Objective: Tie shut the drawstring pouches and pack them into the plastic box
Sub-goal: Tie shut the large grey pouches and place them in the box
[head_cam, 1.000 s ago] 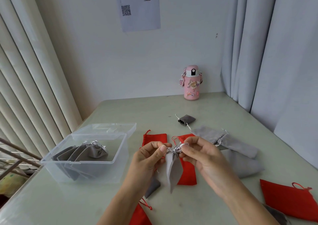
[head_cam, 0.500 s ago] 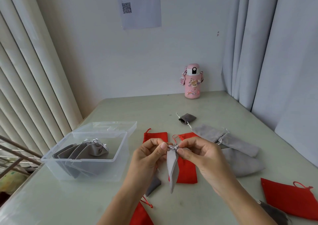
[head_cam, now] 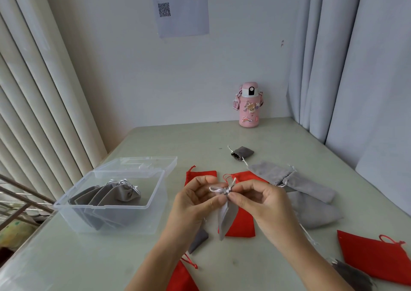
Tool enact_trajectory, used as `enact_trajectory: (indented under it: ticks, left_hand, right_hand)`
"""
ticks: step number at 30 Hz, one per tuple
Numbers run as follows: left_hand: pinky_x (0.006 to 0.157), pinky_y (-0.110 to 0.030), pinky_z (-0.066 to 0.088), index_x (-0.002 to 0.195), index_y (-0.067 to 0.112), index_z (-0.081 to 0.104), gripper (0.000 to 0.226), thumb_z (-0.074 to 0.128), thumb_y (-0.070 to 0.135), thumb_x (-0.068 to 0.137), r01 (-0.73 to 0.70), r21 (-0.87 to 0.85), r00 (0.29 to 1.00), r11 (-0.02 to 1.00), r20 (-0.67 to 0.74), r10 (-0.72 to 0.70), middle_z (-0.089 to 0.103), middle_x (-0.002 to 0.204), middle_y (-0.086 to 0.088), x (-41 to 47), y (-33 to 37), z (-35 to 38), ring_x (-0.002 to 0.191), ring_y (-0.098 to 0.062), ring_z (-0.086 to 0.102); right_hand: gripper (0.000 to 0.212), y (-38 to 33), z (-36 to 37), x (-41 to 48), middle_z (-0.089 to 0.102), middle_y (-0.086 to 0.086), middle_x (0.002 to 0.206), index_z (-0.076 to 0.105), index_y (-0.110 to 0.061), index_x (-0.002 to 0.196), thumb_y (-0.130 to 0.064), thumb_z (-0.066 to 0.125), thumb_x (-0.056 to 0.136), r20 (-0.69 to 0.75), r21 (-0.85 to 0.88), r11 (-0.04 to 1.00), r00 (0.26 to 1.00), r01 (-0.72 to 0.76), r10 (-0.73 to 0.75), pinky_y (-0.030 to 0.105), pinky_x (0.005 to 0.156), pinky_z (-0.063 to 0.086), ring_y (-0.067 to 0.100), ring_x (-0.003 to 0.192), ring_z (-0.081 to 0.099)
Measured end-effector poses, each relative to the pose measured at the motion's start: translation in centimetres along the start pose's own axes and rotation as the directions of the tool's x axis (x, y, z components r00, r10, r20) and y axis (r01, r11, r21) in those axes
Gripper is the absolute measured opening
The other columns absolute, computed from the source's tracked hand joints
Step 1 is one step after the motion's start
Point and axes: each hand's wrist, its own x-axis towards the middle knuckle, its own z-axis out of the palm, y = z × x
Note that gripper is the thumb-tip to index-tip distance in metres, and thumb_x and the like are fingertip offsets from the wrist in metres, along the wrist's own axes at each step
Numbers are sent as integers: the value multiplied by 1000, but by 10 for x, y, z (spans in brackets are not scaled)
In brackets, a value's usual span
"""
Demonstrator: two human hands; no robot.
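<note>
Since the earlier frame, cord loops [head_cam: 219, 189] have spread between the hands. Left hand [head_cam: 195, 204] and right hand [head_cam: 264, 201] pinch the knot, and the grey pouch [head_cam: 225, 218] hangs directly below. Left of the grip, the plastic box [head_cam: 100, 206] holds several tied pouches [head_cam: 120, 194]. To the right and beneath, loose pouches [head_cam: 311, 210] remain to be tied.

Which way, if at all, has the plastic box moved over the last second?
No. The plastic box keeps the same gap to the red pouch lying flat on its right.

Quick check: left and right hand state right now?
left hand: closed, pinching the drawstring at the neck of the grey pouch.
right hand: closed, pinching the same drawstring from the other side.
</note>
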Motion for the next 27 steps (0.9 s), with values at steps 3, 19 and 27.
enact_trajectory:
  ticks: [3,19,27]
  left_hand:
    - [74,-26,54,103,1,55,44,75,0,64,-43,100,999,994,12,42,70,93,-13,1,-2,0,88,-23,67]
    - [70,-23,51,96,15,69,31,67,-4,71,-86,449,993,889,111,40,68,80,4,-5,-7,6,75,-11,61]
    - [62,-31,54,71,25,69,10,77,32,69,-96,629,991,772,130,17,65,82,5,-5,-6,5,61,-15,65]
  right_hand:
    - [11,2,0,-1,74,1,79,72,-15,77,-5,76,76,-18,-68,998,1000,17,-18,19,72,52,15,75,69]
    - [14,3,-4,6,72,8,71,54,-12,87,-24,50,94,-99,-6,1000,995,-20,19,32,70,55,21,69,71]
    - [17,1,-5,6,68,15,64,44,-6,93,-22,43,97,-146,159,986,987,-48,72,27,47,51,28,54,66]
